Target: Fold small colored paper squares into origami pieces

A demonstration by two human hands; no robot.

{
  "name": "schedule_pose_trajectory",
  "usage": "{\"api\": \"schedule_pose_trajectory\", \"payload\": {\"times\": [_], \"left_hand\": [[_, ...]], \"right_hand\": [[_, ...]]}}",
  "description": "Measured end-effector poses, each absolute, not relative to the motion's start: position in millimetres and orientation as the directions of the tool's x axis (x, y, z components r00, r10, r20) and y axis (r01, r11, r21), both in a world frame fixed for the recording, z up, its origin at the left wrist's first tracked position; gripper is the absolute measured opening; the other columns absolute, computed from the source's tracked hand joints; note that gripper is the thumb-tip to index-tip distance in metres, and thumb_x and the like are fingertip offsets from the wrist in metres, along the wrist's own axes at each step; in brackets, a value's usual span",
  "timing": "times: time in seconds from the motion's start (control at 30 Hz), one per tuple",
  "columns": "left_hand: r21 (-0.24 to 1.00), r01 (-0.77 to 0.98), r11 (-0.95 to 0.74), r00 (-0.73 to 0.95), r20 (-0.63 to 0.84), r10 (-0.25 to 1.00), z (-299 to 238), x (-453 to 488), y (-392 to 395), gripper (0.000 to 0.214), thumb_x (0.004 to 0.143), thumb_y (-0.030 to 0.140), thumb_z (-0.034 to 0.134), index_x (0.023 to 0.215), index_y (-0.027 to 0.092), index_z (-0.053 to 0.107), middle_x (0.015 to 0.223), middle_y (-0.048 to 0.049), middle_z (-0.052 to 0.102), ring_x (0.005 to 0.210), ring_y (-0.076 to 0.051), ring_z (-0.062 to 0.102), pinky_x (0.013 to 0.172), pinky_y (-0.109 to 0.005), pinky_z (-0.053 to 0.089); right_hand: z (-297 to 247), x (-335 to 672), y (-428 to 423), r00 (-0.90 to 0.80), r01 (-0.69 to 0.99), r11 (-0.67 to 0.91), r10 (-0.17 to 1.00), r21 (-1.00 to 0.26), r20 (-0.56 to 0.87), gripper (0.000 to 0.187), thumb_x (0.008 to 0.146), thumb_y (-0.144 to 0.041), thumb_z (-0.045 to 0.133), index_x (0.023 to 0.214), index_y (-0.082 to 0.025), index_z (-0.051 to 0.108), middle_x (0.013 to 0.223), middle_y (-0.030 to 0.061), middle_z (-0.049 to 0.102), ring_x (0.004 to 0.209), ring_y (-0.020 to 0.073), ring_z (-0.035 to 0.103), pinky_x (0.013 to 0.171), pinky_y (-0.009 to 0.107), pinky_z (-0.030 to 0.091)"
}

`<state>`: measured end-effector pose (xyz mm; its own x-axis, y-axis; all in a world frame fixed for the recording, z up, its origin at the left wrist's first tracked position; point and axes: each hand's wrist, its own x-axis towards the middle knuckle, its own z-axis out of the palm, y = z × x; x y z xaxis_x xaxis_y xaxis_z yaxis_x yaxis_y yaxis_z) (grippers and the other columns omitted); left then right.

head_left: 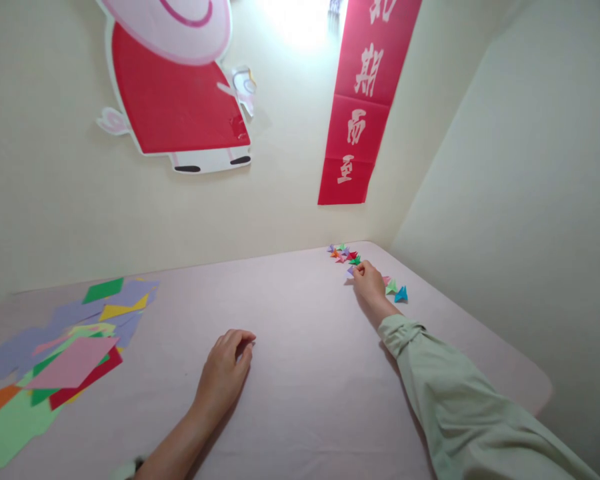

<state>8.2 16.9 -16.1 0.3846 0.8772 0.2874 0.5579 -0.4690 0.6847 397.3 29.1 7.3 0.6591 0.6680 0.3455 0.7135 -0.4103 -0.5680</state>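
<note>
My right hand (369, 280) is stretched out to the far right corner of the pale pink table (305, 373). Its fingers are pinched on a small purple folded paper piece (351, 271) at the near end of a cluster of small folded paper pieces (343, 253). Just right of the hand lie a green folded piece (391, 287) and a blue one (401, 294). My left hand (226, 372) rests on the table near the middle, fingers loosely curled with nothing visible in them.
Several flat coloured paper sheets (70, 347) are spread over the table's left side. Cream walls close the table in at the back and right. A cartoon cut-out (175, 87) and a red banner (365, 100) hang on the back wall.
</note>
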Motion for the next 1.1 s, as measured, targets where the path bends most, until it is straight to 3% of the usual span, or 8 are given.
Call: {"api": "schedule_pose_trajectory", "payload": {"times": [0.3,0.7,0.87,1.1], "left_hand": [[0.686,0.58,-0.439,0.355,0.271,0.894,-9,10,15,0.017,0.085,0.028,0.046,0.086,0.022,0.062,0.091,-0.0046,0.066,0.091,-0.024,0.06,0.083,-0.041,0.048],[0.684,0.587,-0.433,0.37,0.249,0.895,-14,11,21,0.018,0.088,0.029,0.044,0.088,0.023,0.061,0.093,-0.0038,0.065,0.093,-0.023,0.059,0.085,-0.04,0.047],[0.681,0.585,-0.44,0.369,0.259,0.893,-14,12,21,0.017,0.087,0.028,0.046,0.087,0.023,0.062,0.092,-0.0039,0.066,0.092,-0.024,0.059,0.084,-0.04,0.047],[0.677,0.568,-0.467,0.396,0.272,0.877,-15,11,23,0.016,0.088,0.027,0.046,0.088,0.022,0.061,0.094,-0.0047,0.065,0.093,-0.024,0.059,0.086,-0.04,0.046]], "right_hand": [[9,418,78,0.744,0.649,-0.565,0.613,-0.51,0.266,0.018,0.088,-0.029,0.05,0.092,-0.018,0.064,0.084,0.0084,0.067,0.071,0.0179,0.057,0.06,0.027,0.031],[11,414,66,0.723,0.668,-0.573,0.651,-0.475,0.231,0.025,0.09,-0.025,0.044,0.097,-0.017,0.066,0.09,0.0108,0.069,0.078,0.0205,0.059,0.063,0.027,0.033],[20,384,37,0.594,0.752,-0.433,0.772,-0.496,0.227,0.023,0.089,-0.022,0.042,0.091,-0.017,0.065,0.082,0.0069,0.069,0.076,0.0189,0.059,0.063,0.025,0.034],[18,253,1,0.128,0.822,-0.029,0.983,-0.569,0.135,0.012,0.082,-0.022,0.055,0.075,-0.023,0.065,0.072,-0.0029,0.068,0.067,0.0132,0.059,0.059,0.021,0.036]]}}
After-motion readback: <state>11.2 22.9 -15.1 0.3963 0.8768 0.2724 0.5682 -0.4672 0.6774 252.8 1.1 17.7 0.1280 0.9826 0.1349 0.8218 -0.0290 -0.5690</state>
